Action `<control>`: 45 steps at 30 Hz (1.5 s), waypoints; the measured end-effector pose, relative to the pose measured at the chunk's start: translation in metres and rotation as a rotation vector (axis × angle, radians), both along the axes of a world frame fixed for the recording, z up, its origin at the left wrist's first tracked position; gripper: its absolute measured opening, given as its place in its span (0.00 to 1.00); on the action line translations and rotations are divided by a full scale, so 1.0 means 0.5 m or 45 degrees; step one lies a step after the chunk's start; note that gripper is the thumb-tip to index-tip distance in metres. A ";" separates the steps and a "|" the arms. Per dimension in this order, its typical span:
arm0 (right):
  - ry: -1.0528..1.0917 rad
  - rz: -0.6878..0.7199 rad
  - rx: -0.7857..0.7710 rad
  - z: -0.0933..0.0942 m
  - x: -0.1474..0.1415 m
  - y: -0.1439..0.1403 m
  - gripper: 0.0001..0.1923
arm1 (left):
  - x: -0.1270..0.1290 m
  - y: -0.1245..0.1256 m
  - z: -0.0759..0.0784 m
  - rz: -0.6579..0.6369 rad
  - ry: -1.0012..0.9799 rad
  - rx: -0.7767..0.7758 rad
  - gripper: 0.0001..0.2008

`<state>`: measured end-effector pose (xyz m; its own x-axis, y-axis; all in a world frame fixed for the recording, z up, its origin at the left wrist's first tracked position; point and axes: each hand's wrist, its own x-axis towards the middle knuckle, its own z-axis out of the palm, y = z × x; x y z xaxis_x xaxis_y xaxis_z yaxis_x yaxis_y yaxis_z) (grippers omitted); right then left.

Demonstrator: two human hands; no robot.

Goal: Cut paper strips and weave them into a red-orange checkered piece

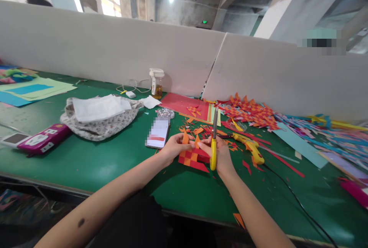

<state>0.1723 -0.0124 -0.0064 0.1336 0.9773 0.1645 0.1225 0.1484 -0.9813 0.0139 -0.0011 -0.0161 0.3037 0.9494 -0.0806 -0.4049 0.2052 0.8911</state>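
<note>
My left hand [172, 150] pinches the left side of a woven red-and-orange paper piece [189, 159] with pointed orange tips along its top. My right hand [224, 159] holds yellow-handled scissors [213, 153], their blades pointing up and away from me. The fingers of that hand also reach the paper's right side; their exact grip on it is partly hidden. Orange and red paper scraps [198, 130] lie just beyond both hands. To the right rests a yellow glue gun [251, 149], its black cord running toward the front edge.
A phone [157, 133] lies left of my hands. Further left are a patterned cloth bag [100, 127] and a magenta pouch [43, 140]. Finished-looking woven pieces [253, 110] pile up at the back right, beside many paper strips [330, 137]. A white partition [115, 52] closes off the table's far side.
</note>
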 end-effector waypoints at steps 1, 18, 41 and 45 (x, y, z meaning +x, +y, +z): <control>-0.012 -0.003 -0.006 -0.002 0.001 0.000 0.22 | 0.000 0.000 -0.002 -0.016 0.015 0.021 0.19; 0.016 -0.021 0.021 -0.002 0.000 -0.002 0.22 | -0.003 -0.008 0.006 -0.143 0.197 -0.033 0.16; 0.177 -0.088 -0.036 0.026 -0.001 -0.013 0.22 | -0.011 0.001 0.009 0.060 0.067 0.058 0.14; 0.180 -0.040 -0.109 0.024 0.001 -0.010 0.22 | -0.010 -0.007 0.016 -0.013 0.172 0.073 0.14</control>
